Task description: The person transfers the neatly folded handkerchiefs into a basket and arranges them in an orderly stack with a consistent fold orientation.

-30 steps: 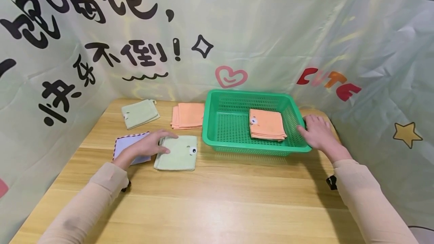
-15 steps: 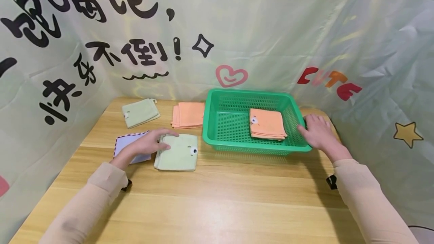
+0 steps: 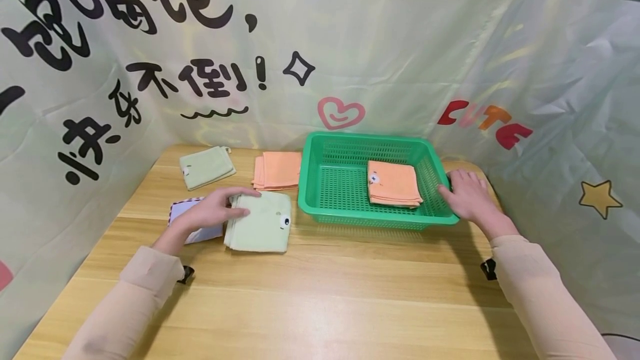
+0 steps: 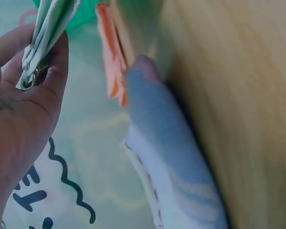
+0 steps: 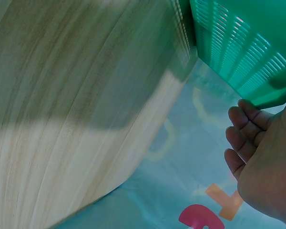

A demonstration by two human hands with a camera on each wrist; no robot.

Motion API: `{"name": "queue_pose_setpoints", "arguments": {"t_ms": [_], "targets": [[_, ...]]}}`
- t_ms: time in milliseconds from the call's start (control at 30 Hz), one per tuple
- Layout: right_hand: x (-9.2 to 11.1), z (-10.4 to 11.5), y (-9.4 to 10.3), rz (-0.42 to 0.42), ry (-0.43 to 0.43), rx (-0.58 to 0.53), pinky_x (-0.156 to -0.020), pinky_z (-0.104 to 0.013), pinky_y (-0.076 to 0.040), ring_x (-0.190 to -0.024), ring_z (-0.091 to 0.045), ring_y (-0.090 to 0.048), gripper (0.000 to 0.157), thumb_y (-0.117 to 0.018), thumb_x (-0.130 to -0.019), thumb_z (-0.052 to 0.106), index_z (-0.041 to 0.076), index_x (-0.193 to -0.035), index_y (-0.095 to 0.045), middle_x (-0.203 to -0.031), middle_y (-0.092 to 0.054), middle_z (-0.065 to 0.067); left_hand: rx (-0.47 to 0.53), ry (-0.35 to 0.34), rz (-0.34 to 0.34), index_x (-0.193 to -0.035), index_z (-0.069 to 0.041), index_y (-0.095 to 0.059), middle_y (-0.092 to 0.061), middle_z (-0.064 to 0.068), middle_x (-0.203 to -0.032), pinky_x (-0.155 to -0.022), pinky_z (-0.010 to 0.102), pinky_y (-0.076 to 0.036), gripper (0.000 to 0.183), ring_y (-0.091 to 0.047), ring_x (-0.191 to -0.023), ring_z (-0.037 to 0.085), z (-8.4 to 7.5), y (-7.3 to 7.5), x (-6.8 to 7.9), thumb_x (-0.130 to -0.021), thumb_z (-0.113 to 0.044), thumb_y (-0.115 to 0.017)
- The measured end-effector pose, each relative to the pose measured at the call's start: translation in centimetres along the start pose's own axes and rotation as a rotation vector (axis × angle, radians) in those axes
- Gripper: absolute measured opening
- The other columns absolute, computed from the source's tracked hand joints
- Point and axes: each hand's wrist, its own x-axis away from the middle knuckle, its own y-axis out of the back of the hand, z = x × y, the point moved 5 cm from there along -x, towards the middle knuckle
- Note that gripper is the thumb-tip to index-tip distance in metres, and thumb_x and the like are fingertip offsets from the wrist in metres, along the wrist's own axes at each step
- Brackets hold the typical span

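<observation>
My left hand (image 3: 217,207) pinches a folded pale green towel (image 3: 265,226) with an embroidered eye, thumb on one side and fingers on the other. In the left wrist view the towel (image 4: 46,36) stands edge-on between thumb and fingers, above the tabletop. My right hand (image 3: 470,193) holds the right end of a green plastic basket (image 3: 370,220), the thumb over its rim and the fingers outside. The right wrist view shows those fingers (image 5: 243,129) bent by the basket's edge. Inside the basket lies a folded orange towel (image 3: 397,185).
Behind and left of my left hand lie a purple cloth with a striped border (image 3: 182,207), another pale green towel (image 3: 207,166) and an orange towel (image 3: 280,170) against the basket's left side. A printed curtain (image 3: 400,43) encloses the wooden table (image 3: 320,299) at the back and sides.
The pale green towel's left and upper edges have risen a little in my left hand, which has shifted slightly up and left. The right hand and basket stay put.
</observation>
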Motion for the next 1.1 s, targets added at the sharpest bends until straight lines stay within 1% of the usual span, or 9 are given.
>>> {"name": "queue_pose_setpoints", "arguments": {"t_ms": [33,167,300,533,667,733,833,1000,1100], "targets": [[0.0,0.0,0.0,0.000,0.000,-0.001,-0.092,-0.067,-0.028,-0.116,-0.052,-0.036,0.051,-0.045,-0.109,0.032,-0.014,-0.132,-0.048,-0.128,-0.047,-0.032,0.009,0.001,-0.006,-0.139,-0.016,-0.067,-0.063,0.011,-0.140,-0.064,0.029,-0.039,0.042,-0.033,-0.062,0.010,-0.2,0.1,0.1,-0.098,-0.013,-0.074],[0.0,0.0,0.0,0.001,0.002,-0.003,-0.093,-0.067,-0.028,-0.116,-0.052,-0.036,0.051,-0.045,-0.109,0.032,-0.014,-0.132,-0.047,-0.128,-0.047,-0.032,0.039,-0.007,-0.030,-0.138,-0.016,-0.067,-0.062,0.010,-0.141,-0.064,0.027,-0.039,0.042,-0.037,-0.062,0.008,-1.0,0.7,0.5,-0.097,-0.013,-0.075],[0.1,0.0,0.0,0.007,0.002,0.001,-0.093,-0.068,-0.027,-0.117,-0.053,-0.036,0.053,-0.046,-0.109,0.033,-0.014,-0.133,-0.047,-0.129,-0.047,-0.033,0.066,-0.002,-0.058,-0.138,-0.019,-0.067,-0.062,0.008,-0.138,-0.056,0.027,-0.038,0.042,-0.030,-0.054,0.009,-1.8,1.3,0.9,-0.097,-0.014,-0.075],[0.1,0.0,-0.1,0.004,0.001,0.003,-0.094,-0.068,-0.027,-0.117,-0.052,-0.036,0.052,-0.046,-0.109,0.032,-0.014,-0.132,-0.047,-0.128,-0.048,-0.032,0.074,-0.029,-0.133,-0.139,-0.019,-0.066,-0.061,0.007,-0.128,-0.057,0.026,-0.041,0.043,-0.038,-0.059,0.012,-3.3,3.3,0.9,-0.097,-0.017,-0.076],[0.1,0.0,0.0,0.001,0.003,0.003,-0.093,-0.068,-0.028,-0.115,-0.052,-0.037,0.051,-0.047,-0.109,0.032,-0.014,-0.131,-0.048,-0.126,-0.048,-0.032,0.080,-0.075,-0.194,-0.139,-0.016,-0.067,-0.061,0.005,-0.108,-0.054,0.026,-0.039,0.044,-0.039,-0.059,0.013,-4.6,4.4,0.6,-0.096,-0.015,-0.077],[0.2,0.0,0.0,0.003,0.005,0.002,-0.093,-0.068,-0.028,-0.115,-0.052,-0.037,0.051,-0.047,-0.109,0.031,-0.014,-0.131,-0.047,-0.126,-0.048,-0.032,0.095,-0.084,-0.213,-0.139,-0.016,-0.067,-0.058,0.005,-0.094,-0.051,0.027,-0.038,0.045,-0.039,-0.057,0.013,-5.2,4.8,0.3,-0.096,-0.014,-0.077],[0.2,0.0,0.0,0.007,0.008,0.005,-0.093,-0.068,-0.028,-0.115,-0.052,-0.037,0.051,-0.046,-0.109,0.032,-0.014,-0.130,-0.047,-0.125,-0.048,-0.032,0.139,-0.089,-0.222,-0.139,-0.017,-0.067,-0.054,0.005,-0.086,-0.049,0.027,-0.037,0.046,-0.039,-0.056,0.013,-6.2,5.1,-0.2,-0.095,-0.015,-0.078],[0.1,0.0,0.0,0.010,0.007,0.006,-0.093,-0.069,-0.027,-0.116,-0.053,-0.036,0.052,-0.046,-0.110,0.033,-0.014,-0.131,-0.047,-0.126,-0.047,-0.032,0.157,-0.082,-0.234,-0.139,-0.020,-0.067,-0.053,0.005,-0.083,-0.049,0.027,-0.035,0.046,-0.038,-0.058,0.014,-8.0,5.2,-1.4,-0.095,-0.019,-0.079],[0.1,0.1,0.1,0.012,0.005,0.004,-0.094,-0.069,-0.027,-0.116,-0.053,-0.036,0.053,-0.046,-0.110,0.033,-0.015,-0.132,-0.046,-0.127,-0.047,-0.033,0.196,-0.078,-0.221,-0.140,-0.021,-0.067,-0.059,0.006,-0.087,-0.057,0.025,-0.045,0.046,-0.050,-0.065,0.015,-8.9,5.0,-2.4,-0.095,-0.020,-0.079]]}}
